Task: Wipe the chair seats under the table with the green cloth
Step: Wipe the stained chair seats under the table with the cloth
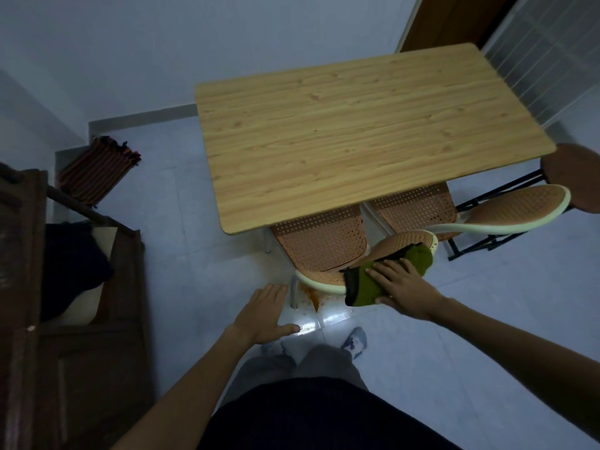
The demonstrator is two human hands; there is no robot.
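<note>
Pressing flat with your right hand (401, 289), you pin the green cloth (386, 276) on the near chair (324, 251) back's rim; your left hand (268, 311) hovers spread, empty. Cloth's soft, light, likely bunches: keep palm broad. Seats sit tucked under the table (357, 138); floor tiles look glossy.

Dim room: pale tiled floor (487, 306), bluish walls (130, 53), dark wooden bench (81, 352).

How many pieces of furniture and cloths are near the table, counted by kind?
Wooden table: 1
Woven-seat chairs: 2
Round dark stool: 1
Green cloth: 1
Striped cloth: 1
Total: 6
</note>
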